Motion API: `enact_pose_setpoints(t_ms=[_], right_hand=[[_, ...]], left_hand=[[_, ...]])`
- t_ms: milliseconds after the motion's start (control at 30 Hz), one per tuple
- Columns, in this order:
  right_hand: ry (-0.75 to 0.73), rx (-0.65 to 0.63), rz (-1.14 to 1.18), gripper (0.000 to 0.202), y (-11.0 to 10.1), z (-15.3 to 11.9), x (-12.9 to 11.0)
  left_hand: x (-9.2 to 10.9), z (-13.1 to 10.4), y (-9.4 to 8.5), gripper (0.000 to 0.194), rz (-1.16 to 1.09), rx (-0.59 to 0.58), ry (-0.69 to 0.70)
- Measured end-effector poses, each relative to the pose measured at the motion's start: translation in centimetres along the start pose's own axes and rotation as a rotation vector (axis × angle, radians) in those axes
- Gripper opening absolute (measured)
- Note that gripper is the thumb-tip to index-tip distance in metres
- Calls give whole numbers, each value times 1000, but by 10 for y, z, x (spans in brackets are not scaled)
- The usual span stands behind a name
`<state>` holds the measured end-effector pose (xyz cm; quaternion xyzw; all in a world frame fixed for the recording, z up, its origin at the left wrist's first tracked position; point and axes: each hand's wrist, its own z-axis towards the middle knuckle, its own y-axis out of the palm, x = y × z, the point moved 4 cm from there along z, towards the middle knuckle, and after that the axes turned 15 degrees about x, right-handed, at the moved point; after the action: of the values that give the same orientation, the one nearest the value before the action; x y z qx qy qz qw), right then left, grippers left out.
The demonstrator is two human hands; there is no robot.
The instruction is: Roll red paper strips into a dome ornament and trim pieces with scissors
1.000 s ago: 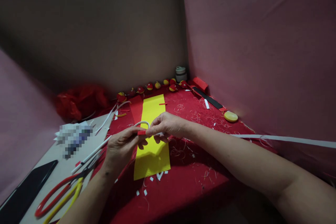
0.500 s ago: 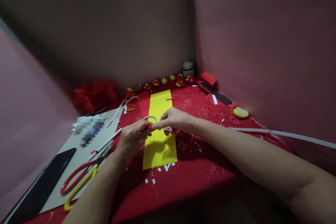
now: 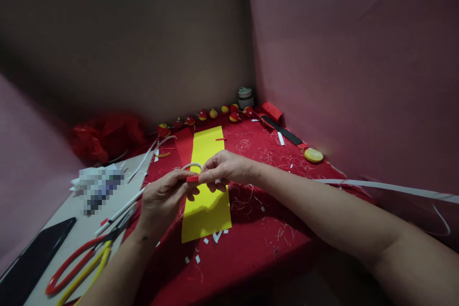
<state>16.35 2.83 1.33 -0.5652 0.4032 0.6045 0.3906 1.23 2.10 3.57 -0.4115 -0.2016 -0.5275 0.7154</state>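
Between both hands is a small red piece (image 3: pixel 192 179), pinched at its left end by my left hand (image 3: pixel 163 196) and at its right end by my right hand (image 3: pixel 221 170). A thin white strip (image 3: pixel 192 166) curves just above the fingers; which hand it runs into is unclear. Beneath the hands, a yellow corrugated sheet (image 3: pixel 208 222) lies on the red cloth, a small red strip (image 3: pixel 221 139) on its far part. A flat red sheet (image 3: pixel 184 146) is beside it at the left.
Red-and-yellow handled scissors (image 3: pixel 71 267), a dark phone (image 3: pixel 39 258) and a white stick (image 3: pixel 120 210) lie at the left. Several small red and yellow figures (image 3: pixel 202 114) line the back, near a jar (image 3: pixel 245 99). A yellow tape measure (image 3: pixel 313 155) is at the right.
The view has shifted, so most things appear further left. More of the red piece shows between my fingers, and my right hand's index finger is now bent instead of stretched along it.
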Motion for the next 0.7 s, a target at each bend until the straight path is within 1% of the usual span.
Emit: enact_pose_setpoints(t_ms=[133, 200, 300, 367, 500, 533, 600, 700], right_hand=[[50, 79, -163, 34, -5, 3, 4], [52, 104, -213, 36, -5, 2, 4], [39, 118, -250, 37, -4, 1, 3], [26, 149, -265, 39, -2, 2, 3], [45, 204, -253, 39, 0, 3, 4], [44, 202, -236, 38, 0, 4, 4], [18, 169, -160, 36, 0, 3, 3], [-39, 52, 9, 32, 2, 1, 0]], left_hand=[[-13, 3, -1, 14, 119, -42, 89], [-16, 4, -2, 14, 174, -50, 136], [-15, 5, -2, 13, 224, -48, 172], [-13, 6, -1, 15, 250, -56, 184], [-11, 6, 1, 13, 291, -53, 196], [-11, 5, 0, 11, 278, -44, 187], [-9, 4, -1, 10, 195, -20, 123], [-6, 1, -1, 12, -17, 0, -26]])
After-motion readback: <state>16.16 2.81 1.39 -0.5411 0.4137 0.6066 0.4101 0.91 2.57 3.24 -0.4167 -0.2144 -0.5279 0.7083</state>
